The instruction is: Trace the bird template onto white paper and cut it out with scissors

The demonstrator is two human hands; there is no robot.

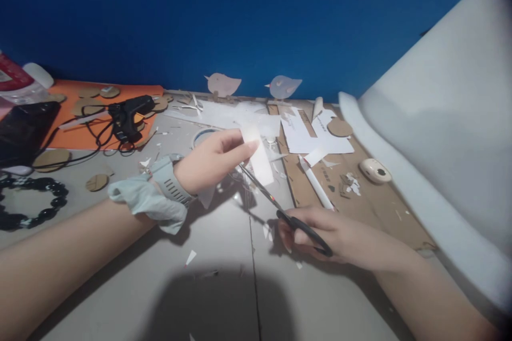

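Observation:
My left hand (214,160) pinches a small white paper strip (258,154) between thumb and fingers, held above the grey table (224,256). A watch and a pale scrunchie sit on that wrist. My right hand (324,234) grips black-handled scissors (280,208), fingers through the loops. The blades point up and left, and their tips reach the lower edge of the strip. Small white paper scraps lie on the table under both hands.
A black glue gun (130,114) with its cord lies on orange paper (80,133) at left, among cardboard discs. White sheets (316,136), a brown cardboard sheet (360,202), two paper birds (282,87), a bead bracelet (24,202) and a large white roll (440,133) surround the work spot.

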